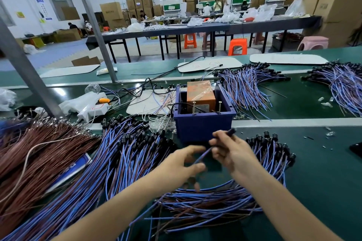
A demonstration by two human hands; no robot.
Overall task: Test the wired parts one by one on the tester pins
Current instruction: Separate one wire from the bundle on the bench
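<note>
Gripping one wired part (202, 155), the right hand (233, 154) has its fingers curled round the blue and brown lead. The part's black cap sticks out above the knuckles, just in front of the near wall of the blue bin (203, 125). From that fist the lead runs down and to the left to the left hand (180, 166), passing between its forefinger and thumb. Those fingers are blurred, so I cannot tell whether they pinch the wire or only lie beside it.

Both hands hover above the green bench (323, 172), about midway along its near side. Two upright tester pins (194, 108) stand on the near rim of the bin, apart from each other and not touching the held part. An orange box (199, 93) wrapped in clear tape sits inside the bin behind them.

Under the forearms, by the near edge, lies a heap of like parts (205, 201). A second heap (127, 158) fans out on the left, and a third heap (274, 152), with black caps uppermost, lies just right of the right hand. Brown wires (39, 158) are piled at the left edge. A white power strip (92, 110) lies beyond them, left of the bin. More blue leads (244, 84) spread toward the far right corner.
</note>
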